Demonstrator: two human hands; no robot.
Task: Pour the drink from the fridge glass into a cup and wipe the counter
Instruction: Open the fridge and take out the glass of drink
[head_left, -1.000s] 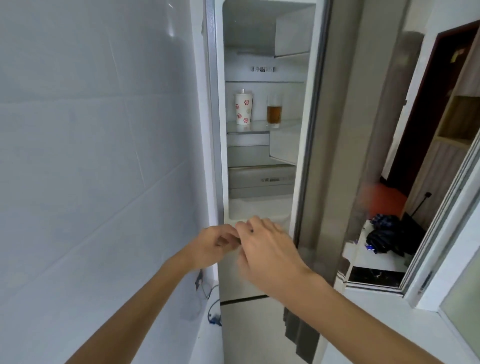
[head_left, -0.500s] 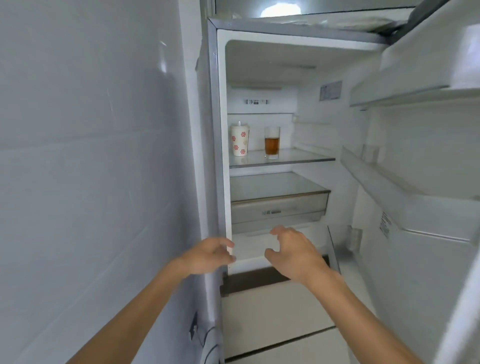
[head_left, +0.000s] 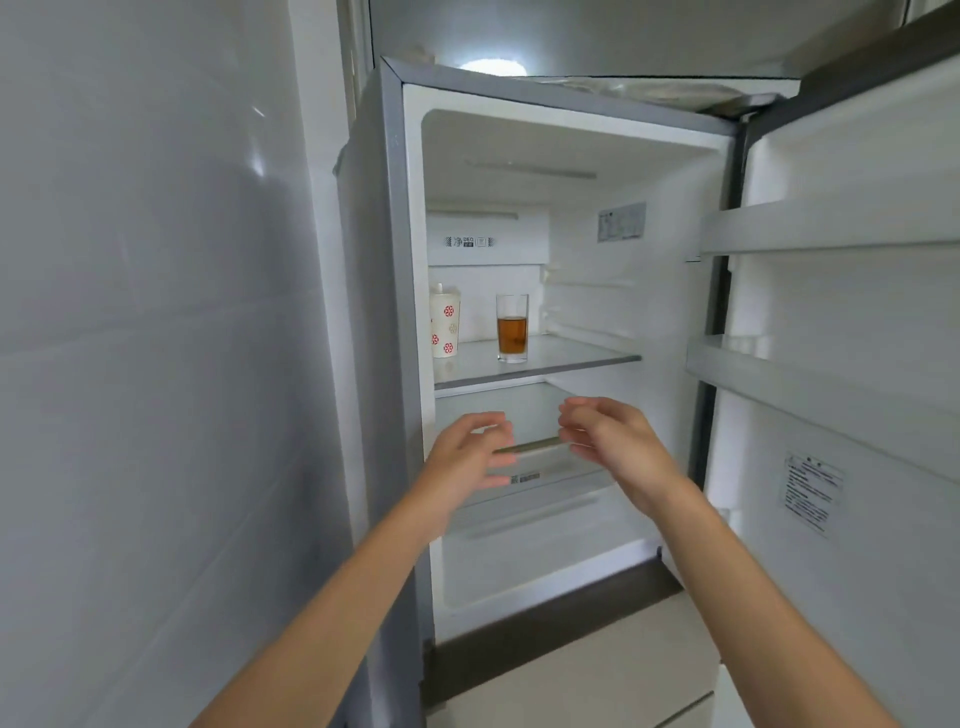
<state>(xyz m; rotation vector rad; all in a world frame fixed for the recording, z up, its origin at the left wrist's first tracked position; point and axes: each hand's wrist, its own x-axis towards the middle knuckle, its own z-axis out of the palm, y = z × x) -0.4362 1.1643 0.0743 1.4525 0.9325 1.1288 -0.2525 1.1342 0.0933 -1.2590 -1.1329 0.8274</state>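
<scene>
Glass (head_left: 512, 327) of amber drink upright on the fridge shelf (head_left: 571, 358), untouched, patterned cup (head_left: 444, 325) just beside it to the left.

Below the shelf, both arms stretched forward into the open fridge (head_left: 400, 270): left hand (head_left: 467, 451) and right hand (head_left: 610, 441) raised side by side, palms turned inward, fingers loosely curled and spread, holding nothing. Well short of the glass, level with the drawer (head_left: 540, 467). Compared with half a second ago: hands lifted higher and nearer the shelf, view closer to the compartment, door (head_left: 841, 338) swung wide at right.
</scene>
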